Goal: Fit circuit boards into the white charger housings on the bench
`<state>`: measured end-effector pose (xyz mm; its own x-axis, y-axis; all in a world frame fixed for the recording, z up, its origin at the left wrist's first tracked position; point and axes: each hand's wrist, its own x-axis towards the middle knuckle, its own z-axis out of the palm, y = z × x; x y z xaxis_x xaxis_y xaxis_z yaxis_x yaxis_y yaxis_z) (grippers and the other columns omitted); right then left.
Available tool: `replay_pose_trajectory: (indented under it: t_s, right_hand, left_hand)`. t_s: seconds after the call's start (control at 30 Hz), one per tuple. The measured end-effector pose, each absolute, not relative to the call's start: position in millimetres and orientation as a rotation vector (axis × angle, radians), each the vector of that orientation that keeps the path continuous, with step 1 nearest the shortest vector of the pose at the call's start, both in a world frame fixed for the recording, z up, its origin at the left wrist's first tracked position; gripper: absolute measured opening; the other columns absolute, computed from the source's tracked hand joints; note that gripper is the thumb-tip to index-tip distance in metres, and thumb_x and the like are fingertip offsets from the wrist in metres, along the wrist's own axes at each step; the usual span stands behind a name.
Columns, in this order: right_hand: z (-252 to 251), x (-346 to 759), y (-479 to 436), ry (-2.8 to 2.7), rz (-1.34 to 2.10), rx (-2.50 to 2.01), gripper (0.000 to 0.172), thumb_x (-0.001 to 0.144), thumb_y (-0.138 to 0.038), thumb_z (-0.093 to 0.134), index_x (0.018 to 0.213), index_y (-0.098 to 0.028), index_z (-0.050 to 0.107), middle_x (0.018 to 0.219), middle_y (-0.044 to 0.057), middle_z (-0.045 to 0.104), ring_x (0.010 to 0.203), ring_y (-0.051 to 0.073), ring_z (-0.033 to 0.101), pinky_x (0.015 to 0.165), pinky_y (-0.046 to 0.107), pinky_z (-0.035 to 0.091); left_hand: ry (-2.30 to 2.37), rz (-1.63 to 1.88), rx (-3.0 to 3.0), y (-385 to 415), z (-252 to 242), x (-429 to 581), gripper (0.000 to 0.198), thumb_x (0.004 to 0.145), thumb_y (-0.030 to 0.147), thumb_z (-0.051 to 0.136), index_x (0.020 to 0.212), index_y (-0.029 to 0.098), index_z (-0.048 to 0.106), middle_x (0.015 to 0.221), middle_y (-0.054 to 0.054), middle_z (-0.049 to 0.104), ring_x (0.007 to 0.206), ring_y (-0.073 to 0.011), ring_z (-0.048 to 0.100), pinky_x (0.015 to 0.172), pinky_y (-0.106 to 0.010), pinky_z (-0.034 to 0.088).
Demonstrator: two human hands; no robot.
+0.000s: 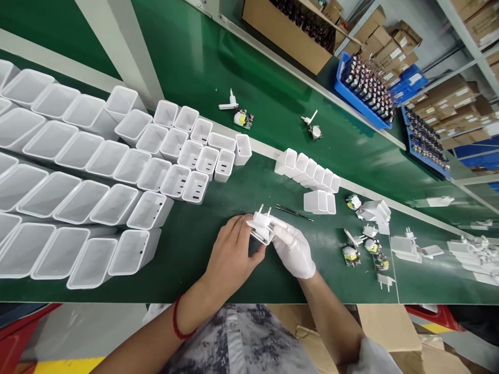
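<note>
Between my hands, above the green bench, is a white plastic case (266,238), its open end facing up. A white cover with a two-pin plug (260,218) sits at that opening, pins pointing away from me. My bare left hand (230,252), with a red cord at the wrist, is closed around the case from the left. My right hand (294,253), in a white glove, is closed at the right side with its fingers against the case and plug cover. The inside of the case is mostly hidden. Dark tweezers (294,212) lie just beyond my right hand.
Rows of open white cases (113,158) fill the left of the bench (187,259). A shorter row of cases (307,169) stands beyond my right hand. Circuit boards with plug covers (351,254) and loose covers (413,246) lie to the right. Blue trays (360,106) hold components behind.
</note>
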<state>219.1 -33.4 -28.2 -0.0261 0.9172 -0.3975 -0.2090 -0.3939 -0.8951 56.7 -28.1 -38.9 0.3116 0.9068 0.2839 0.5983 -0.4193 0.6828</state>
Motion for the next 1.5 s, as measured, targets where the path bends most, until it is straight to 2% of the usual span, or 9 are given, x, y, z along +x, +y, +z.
replay_pose_trajectory:
  t_s: [0.17, 0.4, 0.53, 0.67, 0.9, 1.03, 1.17, 1.3, 1.5]
  right_hand:
    - [-13.8, 223.2, -27.5, -1.05, 1.653, -1.413, 0.048, 0.083, -0.04, 0.074, 0.127, -0.024, 0.066, 0.129, 0.003, 0.067, 0.122, 0.027, 0.06, 0.114, 0.048, 0.04]
    - [-15.4, 218.8, -27.4, -1.095, 1.574, -1.38, 0.037, 0.087, -0.04, 0.069, 0.123, -0.028, 0.068, 0.125, 0.003, 0.069, 0.117, 0.026, 0.063, 0.107, 0.045, 0.047]
    - [-6.4, 237.5, -32.2, -1.554, 1.105, -1.45, 0.027, 0.093, -0.034, 0.061, 0.119, -0.03, 0.068, 0.112, 0.006, 0.068, 0.097, 0.021, 0.066, 0.089, 0.039, 0.054]
    - [14.2, 249.8, -28.4, -2.358, 0.715, -1.278, 0.025, 0.095, -0.02, 0.048, 0.106, -0.024, 0.07, 0.088, 0.005, 0.061, 0.08, 0.017, 0.057, 0.071, 0.031, 0.049]
    - [26.2, 245.4, -11.2, -2.764, 0.657, -1.243, 0.024, 0.093, -0.015, 0.043, 0.097, -0.02, 0.066, 0.09, 0.006, 0.061, 0.077, 0.018, 0.053, 0.064, 0.027, 0.043]
    - [24.4, 250.2, -2.3, -2.796, 0.772, -1.224, 0.025, 0.091, -0.013, 0.044, 0.107, -0.021, 0.062, 0.093, 0.006, 0.061, 0.076, 0.016, 0.053, 0.065, 0.025, 0.041]
    - [28.3, 254.4, 3.3, -2.745, 0.815, -1.143, 0.023, 0.096, -0.018, 0.04, 0.103, -0.022, 0.062, 0.085, 0.003, 0.062, 0.071, 0.015, 0.053, 0.061, 0.026, 0.038]
    - [32.2, 255.1, 0.9, -2.633, 0.757, -1.16, 0.025, 0.097, -0.021, 0.041, 0.109, -0.024, 0.062, 0.089, 0.005, 0.063, 0.076, 0.016, 0.056, 0.066, 0.027, 0.043]
    - [32.2, 246.0, -0.2, -2.728, 0.845, -1.212, 0.022, 0.093, -0.018, 0.044, 0.097, -0.02, 0.065, 0.092, 0.007, 0.066, 0.078, 0.017, 0.059, 0.065, 0.027, 0.046]
  left_hand:
    - [1.313, 0.895, 2.136, -25.2, -38.5, 57.4, 0.041, 0.081, 0.014, 0.06, 0.12, 0.014, 0.047, 0.117, -0.015, 0.065, 0.114, -0.0324, 0.06, 0.091, -0.048, 0.055]
    - [1.329, 0.891, 2.143, -25.1, -37.4, 58.2, 0.044, 0.082, 0.015, 0.06, 0.123, 0.013, 0.046, 0.117, -0.015, 0.065, 0.114, -0.032, 0.06, 0.091, -0.048, 0.055]
    - [1.286, 0.874, 2.144, -21.8, -37.2, 56.1, 0.045, 0.08, 0.013, 0.059, 0.123, 0.014, 0.047, 0.116, -0.014, 0.065, 0.115, -0.0319, 0.059, 0.093, -0.048, 0.054]
    - [1.195, 0.787, 2.126, -14.4, -36.7, 52.1, 0.05, 0.077, 0.012, 0.059, 0.125, 0.014, 0.048, 0.118, -0.014, 0.065, 0.117, -0.0324, 0.056, 0.095, -0.049, 0.053]
    - [1.164, 0.731, 2.136, -9.7, -35.6, 49.8, 0.047, 0.076, 0.012, 0.059, 0.123, 0.014, 0.05, 0.121, -0.013, 0.064, 0.117, -0.0326, 0.055, 0.094, -0.05, 0.053]
    - [1.17, 0.727, 2.137, -8.7, -35.7, 50.1, 0.048, 0.076, 0.013, 0.059, 0.123, 0.012, 0.051, 0.12, -0.014, 0.064, 0.115, -0.0337, 0.056, 0.092, -0.05, 0.054]
    - [1.167, 0.705, 2.13, -7.1, -36.2, 49.6, 0.048, 0.076, 0.014, 0.058, 0.123, 0.012, 0.05, 0.121, -0.014, 0.064, 0.116, -0.0338, 0.056, 0.093, -0.05, 0.054]
    - [1.148, 0.683, 2.128, -6.5, -36.3, 48.3, 0.048, 0.077, 0.014, 0.057, 0.125, 0.013, 0.05, 0.122, -0.014, 0.063, 0.117, -0.0341, 0.055, 0.092, -0.05, 0.054]
    - [1.145, 0.698, 2.13, -5.7, -36.2, 48.2, 0.049, 0.077, 0.013, 0.057, 0.125, 0.013, 0.05, 0.122, -0.014, 0.064, 0.116, -0.034, 0.055, 0.093, -0.051, 0.053]
